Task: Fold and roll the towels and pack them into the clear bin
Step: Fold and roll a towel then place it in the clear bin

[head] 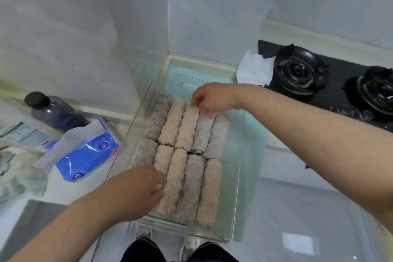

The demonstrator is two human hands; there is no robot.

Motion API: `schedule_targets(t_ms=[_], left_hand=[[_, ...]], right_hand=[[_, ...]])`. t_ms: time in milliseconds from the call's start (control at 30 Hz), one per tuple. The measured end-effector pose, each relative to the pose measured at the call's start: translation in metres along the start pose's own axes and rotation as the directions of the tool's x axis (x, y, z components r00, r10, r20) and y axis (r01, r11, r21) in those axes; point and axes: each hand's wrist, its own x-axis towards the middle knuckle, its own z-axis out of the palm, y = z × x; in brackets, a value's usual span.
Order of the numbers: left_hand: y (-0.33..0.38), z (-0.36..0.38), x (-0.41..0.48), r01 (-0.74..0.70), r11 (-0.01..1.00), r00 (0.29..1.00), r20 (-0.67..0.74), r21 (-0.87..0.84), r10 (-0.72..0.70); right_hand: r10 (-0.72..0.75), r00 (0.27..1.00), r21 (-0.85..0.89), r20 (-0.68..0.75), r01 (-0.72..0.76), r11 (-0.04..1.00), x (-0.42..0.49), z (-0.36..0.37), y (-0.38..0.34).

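Your left hand (138, 191) reaches into the near left corner of the clear bin (232, 204), which sits on a teal cloth (253, 134). The fingers are bent against a pink roll in the near row (192, 185); whether they grip it or only nudge it cannot be told. Ten thick, nubbly towels, pink and grey, lie rolled side by side in two rows of five, leaving a bare strip along the bin's right side. Over the far row (188, 127), your right hand (212, 98) curls its fingers down, tips touching the roll ends; a grip cannot be confirmed. Packing looks all but done, with only tidying left. Beyond, a crumpled white cloth (255, 70) lies beside the stove (297, 70); whether it awaits folding is unclear.
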Motion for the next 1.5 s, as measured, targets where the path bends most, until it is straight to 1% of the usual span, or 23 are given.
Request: schedule_targets(t_ms=[67, 167, 233, 300, 433, 533, 600, 667, 733, 800, 833, 900, 967, 1000, 1033, 1067, 1100, 1167, 1233, 1267, 1333, 1433, 1500], left_hand=[[-0.001, -0.001, 0.009, -0.138, 0.990, 0.983, 0.124, 0.007, 0.137], [0.008, 0.007, 0.023, -0.293, 0.953, 0.906, 0.296, -0.079, 0.304], [0.009, 0.017, 0.031, -0.332, 0.940, 0.842, 0.424, -0.078, 0.333], [0.009, 0.024, 0.039, -0.363, 0.931, 0.793, 0.517, -0.026, 0.324], [0.023, 0.025, 0.046, -0.365, 0.931, 0.757, 0.590, 0.025, 0.281], [0.031, 0.025, 0.048, -0.336, 0.942, 0.755, 0.601, 0.008, 0.264], [0.030, 0.023, 0.049, -0.280, 0.959, 0.785, 0.564, -0.046, 0.256], [0.025, 0.020, 0.052, -0.254, 0.963, 0.832, 0.488, -0.085, 0.263], [0.023, 0.017, 0.052, -0.245, 0.964, 0.845, 0.464, -0.104, 0.265], [0.022, 0.017, 0.051, -0.260, 0.962, 0.838, 0.476, -0.083, 0.267], [0.024, 0.015, 0.053, -0.270, 0.961, 0.848, 0.457, -0.064, 0.269], [0.030, 0.012, 0.064, -0.268, 0.960, 0.899, 0.339, -0.075, 0.277], [0.041, 0.009, 0.085, -0.189, 0.964, 0.957, 0.186, -0.185, 0.223], [0.047, 0.008, 0.095, -0.119, 0.947, 0.974, 0.151, -0.298, 0.170], [0.054, 0.006, 0.104, -0.030, 0.904, 0.978, 0.173, -0.427, 0.115], [0.060, 0.006, 0.110, 0.060, 0.837, 0.970, 0.230, -0.544, 0.080], [0.066, 0.008, 0.113, 0.141, 0.772, 0.957, 0.285, -0.620, 0.054], [0.075, 0.013, 0.119, 0.289, 0.674, 0.933, 0.357, -0.680, -0.039], [0.080, 0.015, 0.126, 0.446, 0.549, 0.885, 0.438, -0.707, -0.155], [0.082, 0.016, 0.131, 0.502, 0.501, 0.858, 0.479, -0.705, -0.186], [0.085, 0.015, 0.138, 0.555, 0.496, 0.817, 0.548, -0.668, -0.178], [0.086, 0.006, 0.145, 0.572, 0.555, 0.783, 0.603, -0.605, -0.150], [0.085, -0.002, 0.149, 0.562, 0.602, 0.769, 0.626, -0.567, -0.128]], right_hand=[[0.118, 0.988, 0.075, 0.100, -0.126, 0.989, -0.008, 0.003, 0.006], [0.264, 0.951, 0.056, 0.161, -0.275, 0.960, 0.001, 0.012, 0.015], [0.330, 0.927, 0.018, 0.178, -0.339, 0.941, 0.009, 0.019, 0.022], [0.329, 0.924, 0.015, 0.196, -0.338, 0.941, 0.013, 0.023, 0.024], [0.248, 0.946, -0.001, 0.206, -0.254, 0.967, 0.021, 0.027, 0.020], [0.274, 0.939, 0.027, 0.206, -0.286, 0.958, 0.021, 0.030, 0.021], [0.353, 0.925, 0.142, 0.139, -0.371, 0.918, 0.016, 0.024, 0.021], [0.468, 0.879, 0.224, 0.090, -0.476, 0.851, 0.014, 0.017, 0.020], [0.551, 0.821, 0.232, 0.147, -0.570, 0.788, 0.016, 0.018, 0.022], [0.579, 0.778, 0.199, 0.244, -0.624, 0.755, 0.020, 0.022, 0.020], [0.576, 0.758, 0.185, 0.306, -0.641, 0.745, 0.026, 0.025, 0.021], [0.581, 0.722, 0.166, 0.377, -0.670, 0.724, 0.034, 0.029, 0.024], [0.594, 0.701, 0.166, 0.394, -0.690, 0.705, 0.039, 0.033, 0.026], [0.596, 0.695, 0.176, 0.403, -0.697, 0.695, 0.040, 0.033, 0.026], [0.594, 0.691, 0.199, 0.411, -0.704, 0.682, 0.041, 0.033, 0.025], [0.596, 0.688, 0.225, 0.415, -0.712, 0.665, 0.041, 0.032, 0.025], [0.598, 0.687, 0.252, 0.412, -0.717, 0.650, 0.042, 0.031, 0.025], [0.604, 0.689, 0.294, 0.400, -0.721, 0.628, 0.044, 0.028, 0.027], [0.601, 0.693, 0.309, 0.397, -0.718, 0.624, 0.046, 0.027, 0.030], [0.595, 0.694, 0.308, 0.405, -0.716, 0.626, 0.046, 0.026, 0.031], [0.580, 0.696, 0.326, 0.423, -0.714, 0.620, 0.048, 0.026, 0.032], [0.539, 0.723, 0.436, 0.432, -0.690, 0.577, 0.044, 0.025, 0.029], [0.505, 0.755, 0.488, 0.418, -0.656, 0.576, 0.040, 0.025, 0.027]])
